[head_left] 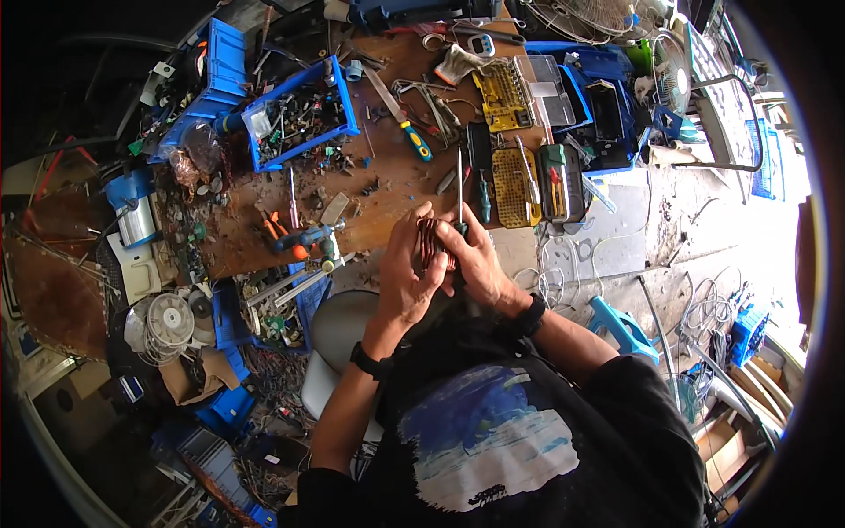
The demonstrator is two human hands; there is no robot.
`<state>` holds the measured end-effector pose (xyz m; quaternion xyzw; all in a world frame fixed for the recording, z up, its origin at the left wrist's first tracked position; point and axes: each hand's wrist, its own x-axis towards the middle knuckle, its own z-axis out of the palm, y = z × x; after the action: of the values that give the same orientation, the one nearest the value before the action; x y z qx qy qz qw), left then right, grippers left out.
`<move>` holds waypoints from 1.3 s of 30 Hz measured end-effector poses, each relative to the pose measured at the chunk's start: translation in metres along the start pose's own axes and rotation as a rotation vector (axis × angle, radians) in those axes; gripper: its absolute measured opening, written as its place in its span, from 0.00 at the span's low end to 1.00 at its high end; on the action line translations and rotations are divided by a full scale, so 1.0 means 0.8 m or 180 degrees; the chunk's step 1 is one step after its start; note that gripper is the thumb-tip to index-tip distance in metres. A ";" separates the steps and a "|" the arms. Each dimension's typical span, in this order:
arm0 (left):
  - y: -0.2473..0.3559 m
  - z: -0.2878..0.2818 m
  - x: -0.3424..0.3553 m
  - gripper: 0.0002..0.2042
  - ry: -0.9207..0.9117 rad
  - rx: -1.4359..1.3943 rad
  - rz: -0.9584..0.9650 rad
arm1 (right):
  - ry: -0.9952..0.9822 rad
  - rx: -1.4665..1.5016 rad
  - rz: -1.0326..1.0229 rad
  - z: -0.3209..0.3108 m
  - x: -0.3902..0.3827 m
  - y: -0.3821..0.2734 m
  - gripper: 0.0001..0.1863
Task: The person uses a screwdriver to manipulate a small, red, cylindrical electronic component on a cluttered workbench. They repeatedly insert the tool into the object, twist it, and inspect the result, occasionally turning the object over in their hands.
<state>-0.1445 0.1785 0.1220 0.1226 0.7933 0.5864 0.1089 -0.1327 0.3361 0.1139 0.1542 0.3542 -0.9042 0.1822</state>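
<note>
Both my hands meet just off the front edge of the wooden workbench (352, 231). My left hand (407, 277) is closed around a coil of reddish copper wire (429, 239), its loops showing between the fingers. Against the coil's right side, my right hand (482, 264) is closed, with its thumb on the coil. From that hand a screwdriver (459, 180) points away over the bench, its long metal shaft bare and its dark handle mostly covered by my fingers. The underside of the coil is hidden.
On the bench lie a yellow-handled saw (414, 141), a yellow bit case (516, 187), orange-handled pliers (273, 231) and a blue bin (304, 119) of small parts. A grey stool (348, 326) stands before the bench, a light-blue stool (620, 327) at right. Cables litter the floor.
</note>
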 end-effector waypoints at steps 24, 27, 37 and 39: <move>0.086 -0.087 0.009 0.32 -0.2017 -0.0161 -0.1477 | -0.1491 -0.1561 0.1038 -0.009 -0.016 -0.059 0.33; 0.090 -0.084 0.001 0.33 -0.1871 -0.0983 -0.1849 | -0.1604 -0.1589 0.0847 -0.010 -0.006 -0.056 0.30; 0.059 -0.099 0.009 0.29 -0.1797 -0.1144 -0.1998 | -0.1127 -0.1645 0.0901 0.000 -0.003 -0.049 0.31; 0.037 -0.105 0.004 0.30 -0.1693 -0.1096 -0.2060 | -0.0978 -0.1478 0.1007 0.003 0.000 -0.049 0.31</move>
<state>-0.1722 0.1123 0.1744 -0.0053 0.6261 0.5937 0.5053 -0.1499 0.3613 0.1381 0.0233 0.4911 -0.7724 0.4022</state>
